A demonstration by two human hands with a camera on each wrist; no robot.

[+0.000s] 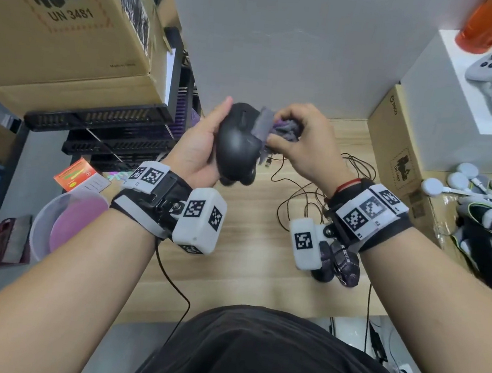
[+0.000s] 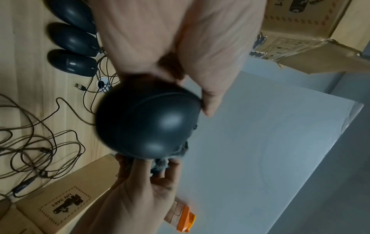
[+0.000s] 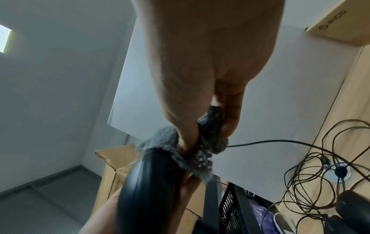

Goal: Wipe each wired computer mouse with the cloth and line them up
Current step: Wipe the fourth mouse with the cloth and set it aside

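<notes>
Up close, my left hand (image 1: 200,147) cradles the black mouse (image 1: 237,142) above the table (image 1: 253,218), fingers curled round its flanks. My right hand (image 1: 302,137) pinches the soft cloth (image 1: 279,128) against it. I judge the mouse light, rigid and smooth-shelled, so gripping its sides suits best.

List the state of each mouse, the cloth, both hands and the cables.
Held mouse: lifted off the desk, gripped by the left hand.
Cloth: bunched in the right hand, pressed against the held mouse.
Three mice: side by side on the desk.
Cables: tangled on the desk.
</notes>
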